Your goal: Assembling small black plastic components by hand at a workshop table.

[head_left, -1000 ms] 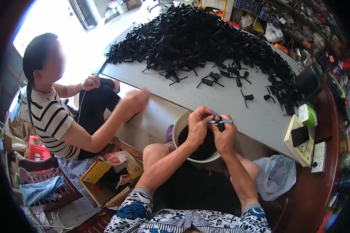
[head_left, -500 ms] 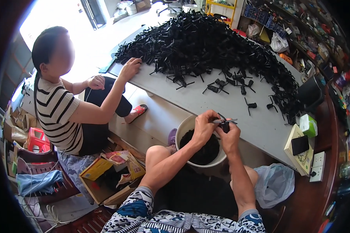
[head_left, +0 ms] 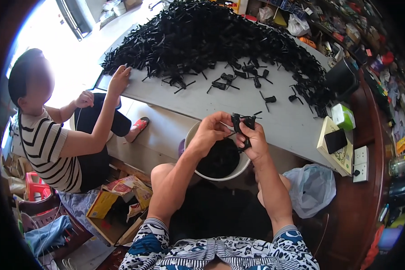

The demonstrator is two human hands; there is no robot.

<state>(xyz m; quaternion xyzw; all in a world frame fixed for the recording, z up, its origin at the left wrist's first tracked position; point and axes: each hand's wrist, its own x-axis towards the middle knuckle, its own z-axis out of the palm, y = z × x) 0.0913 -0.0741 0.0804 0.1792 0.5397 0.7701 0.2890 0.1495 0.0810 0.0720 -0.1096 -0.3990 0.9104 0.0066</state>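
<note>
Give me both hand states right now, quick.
Left hand: closed, pinching a small black plastic part.
Right hand: closed, gripping another black part over the white bucket.

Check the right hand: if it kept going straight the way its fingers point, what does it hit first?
Probably the bare grey table, then the loose black parts. The right hand points up-picture from above the white bucket; depth is unclear.

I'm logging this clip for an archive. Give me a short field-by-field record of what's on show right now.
left hand: pinching a small black plastic part above the bucket
right hand: gripping the same part from the other side
bucket: white, between the knees, holds black pieces
table: grey top, bears a big pile of black parts
co-worker: striped shirt, seated at left, one hand on the pile's edge
table's right end: green box, dark phone
</note>
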